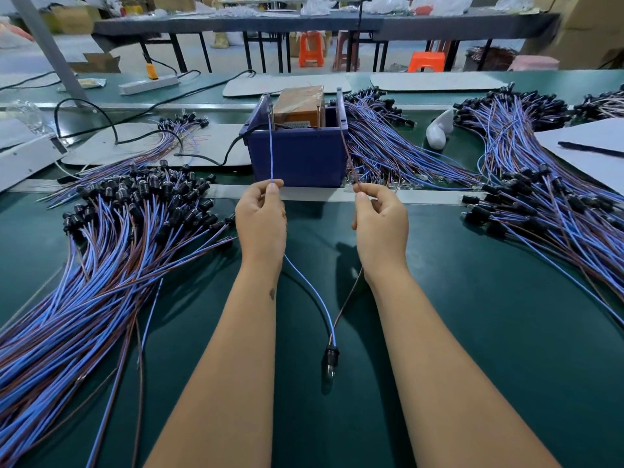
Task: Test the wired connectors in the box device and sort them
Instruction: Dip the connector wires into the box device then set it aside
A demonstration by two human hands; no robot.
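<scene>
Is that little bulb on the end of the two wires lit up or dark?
Dark, as far as the view shows: the bulb hanging below the black connector shows no glow, though it is small and dim here.

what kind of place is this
Most likely a small electronics assembly workshop: heaps of blue and brown wired connectors cover a green workbench, a blue test box stands mid-bench, and plastic stools stand at further benches behind.

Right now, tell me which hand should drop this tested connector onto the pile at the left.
Left, probably. The left hand pinches the blue wire and sits nearer the left pile; the right hand would have to cross over.
</scene>
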